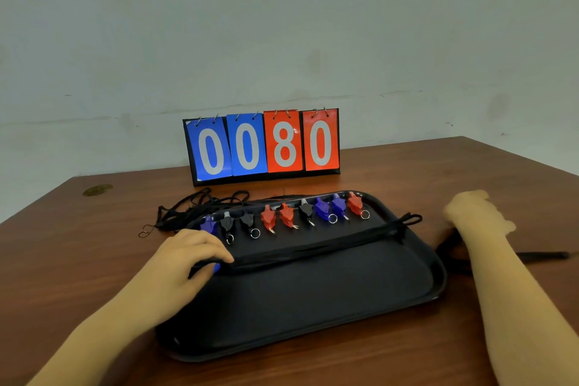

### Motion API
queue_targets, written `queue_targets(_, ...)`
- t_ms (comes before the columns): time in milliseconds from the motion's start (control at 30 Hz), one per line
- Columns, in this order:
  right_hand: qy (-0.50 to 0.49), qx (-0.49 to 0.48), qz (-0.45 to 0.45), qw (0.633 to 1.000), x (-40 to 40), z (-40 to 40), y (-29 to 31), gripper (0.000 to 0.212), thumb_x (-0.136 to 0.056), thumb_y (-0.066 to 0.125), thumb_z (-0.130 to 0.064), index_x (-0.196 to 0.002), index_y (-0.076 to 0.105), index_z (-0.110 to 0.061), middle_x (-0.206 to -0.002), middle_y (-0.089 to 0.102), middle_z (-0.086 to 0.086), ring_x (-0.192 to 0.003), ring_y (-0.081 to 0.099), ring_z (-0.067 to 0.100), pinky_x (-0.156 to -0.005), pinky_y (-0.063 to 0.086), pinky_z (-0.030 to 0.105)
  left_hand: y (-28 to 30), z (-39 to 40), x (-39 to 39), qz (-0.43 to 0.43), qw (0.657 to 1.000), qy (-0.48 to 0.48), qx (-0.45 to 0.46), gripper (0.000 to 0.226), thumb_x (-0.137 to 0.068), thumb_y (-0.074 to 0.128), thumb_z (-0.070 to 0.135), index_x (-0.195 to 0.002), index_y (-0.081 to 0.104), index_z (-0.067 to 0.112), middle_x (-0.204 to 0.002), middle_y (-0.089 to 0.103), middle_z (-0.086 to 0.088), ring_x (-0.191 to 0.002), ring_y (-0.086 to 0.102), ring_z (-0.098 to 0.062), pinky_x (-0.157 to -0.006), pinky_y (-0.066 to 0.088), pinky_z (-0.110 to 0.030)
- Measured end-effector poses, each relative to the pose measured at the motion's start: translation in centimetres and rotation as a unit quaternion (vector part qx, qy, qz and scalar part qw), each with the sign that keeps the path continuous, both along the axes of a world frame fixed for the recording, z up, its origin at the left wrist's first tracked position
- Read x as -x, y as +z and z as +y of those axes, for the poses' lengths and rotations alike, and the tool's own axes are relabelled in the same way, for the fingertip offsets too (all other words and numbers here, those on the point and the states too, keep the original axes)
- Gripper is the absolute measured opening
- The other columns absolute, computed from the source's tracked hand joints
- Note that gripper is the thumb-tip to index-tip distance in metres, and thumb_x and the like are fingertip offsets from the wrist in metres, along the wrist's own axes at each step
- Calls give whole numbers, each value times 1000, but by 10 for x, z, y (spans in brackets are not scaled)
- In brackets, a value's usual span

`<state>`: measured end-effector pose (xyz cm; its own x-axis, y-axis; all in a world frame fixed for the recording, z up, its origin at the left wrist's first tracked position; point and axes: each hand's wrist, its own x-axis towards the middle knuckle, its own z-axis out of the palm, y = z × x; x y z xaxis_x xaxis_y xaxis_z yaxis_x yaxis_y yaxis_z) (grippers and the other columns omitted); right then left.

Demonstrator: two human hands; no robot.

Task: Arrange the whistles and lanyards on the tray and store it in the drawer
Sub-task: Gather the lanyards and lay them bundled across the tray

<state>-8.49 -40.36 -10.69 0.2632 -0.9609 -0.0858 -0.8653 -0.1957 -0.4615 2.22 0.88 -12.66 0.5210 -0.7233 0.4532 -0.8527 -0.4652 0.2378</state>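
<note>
A flip scoreboard (262, 145) stands upright at the far edge of the table (407, 172). Its four cards read 0 0 on blue and 8 0 on red, left to right. No other writing or brand is legible.

A black tray (313, 316) lies flat on the table in front of the scoreboard, its long axis running left to right and turned slightly, the right end farther away. Nine whistles sit in a row along the far rim: blue (207, 224), black (226, 222), black (247, 219), red (268, 217), red (286, 215), black (306, 210), blue (321, 208), blue (339, 204), red (355, 202). Each whistle points across the tray, its metal ring toward the near side.

A bundle of black lanyards (313, 247) lies stretched along the tray's length, just in front of the row of whistles; its right end loops over the right rim. A loose heap of further lanyards (194, 207) lies on the table beyond the tray's far left corner.

The left hand (191, 257) rests on the left end of the bundle, fingers curled down onto it. The right hand (476, 213) is blurred, beside the tray's right rim, over a black strap (539, 255) on the table; whether it grips the strap cannot be told.
</note>
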Motion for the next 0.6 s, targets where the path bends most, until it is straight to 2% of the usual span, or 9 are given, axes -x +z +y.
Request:
queue_targets(100, 25, 4, 12, 1000, 3, 3, 3, 36, -89, 50, -26, -114, 49, 0, -104, 55, 18, -107, 51, 36, -100, 32, 45, 1, 2, 0, -4, 1000, 5, 6, 54, -73, 71, 0, -91, 58, 49, -102, 56, 29, -107, 43, 9, -84, 36, -16)
queue_targets(167, 71, 22, -51, 996, 4, 5, 7, 21, -89, 51, -24, -85, 52, -3, -77, 52, 13, -82, 54, 32, -84, 42, 42, 2, 3, 1, -7, 1000, 10, 7, 53, -72, 72, -1, -92, 59, 46, -98, 57, 28, -106, 43, 8, -83, 37, -16)
queue_targets(200, 92, 32, -110, 989, 4, 6, 10, 21, -89, 52, -22, -79, 52, -4, -72, 52, 11, -72, 53, 29, -73, 44, 38, 2, 3, 2, -8, 1000, 12, 8, 53, -72, 72, -1, -92, 59, 46, -98, 56, 29, -106, 43, 8, -82, 38, -16)
queue_targets(267, 121, 40, -244, 961, 3, 15, 21, 13, -87, 52, -16, -94, 57, -6, -83, 60, 10, -72, 57, 27, -66, 49, 36, 3, 2, 2, -8, 1000, 13, 11, 54, -73, 71, -1, -92, 58, 48, -98, 57, 29, -105, 44, 9, -81, 38, -15)
queue_targets(300, 132, 17, -318, 939, 3, 21, 30, 22, -87, 51, -13, -108, 57, -9, -90, 62, 9, -76, 60, 25, -69, 52, 39, 4, 2, 3, -5, 1000, 13, 13, 55, -74, 71, 0, -92, 57, 50, -102, 56, 30, -105, 44, 10, -81, 39, -15)
queue_targets(367, 186, -109, -446, 869, 7, 42, 50, 27, -87, 48, -3, -113, 54, -10, -85, 58, 7, -70, 57, 18, -65, 52, 34, 6, 1, 4, 5, 1000, 15, 21, 53, -76, 69, 1, -92, 57, 51, -111, 50, 32, -106, 44, 11, -83, 40, -14)
queue_targets(400, 229, -186, -477, 828, 9, 54, 59, 28, -87, 46, 1, -113, 54, -9, -81, 56, 8, -67, 54, 16, -61, 50, 29, 7, 0, 6, 15, 999, 15, 28, 51, -77, 68, 2, -92, 57, 50, -113, 49, 33, -106, 44, 11, -85, 39, -11)
queue_targets(500, 354, -317, -451, 755, 18, 90, 75, 21, -88, 48, 3, -105, 60, -1, -76, 58, 8, -65, 55, 13, -55, 53, 22, 11, -4, 13, 74, 996, 14, 55, 44, -80, 66, 5, -94, 61, 47, -111, 52, 34, -106, 48, 11, -90, 34, -3)
queue_targets(600, 456, -330, -399, 724, 23, 123, 77, 19, -88, 51, 0, -94, 68, -6, -70, 67, 2, -63, 61, 10, -60, 55, 20, 17, -7, 23, 147, 987, 14, 62, 41, -82, 65, 12, -100, 64, 49, -108, 58, 34, -104, 53, 8, -90, 41, -11)
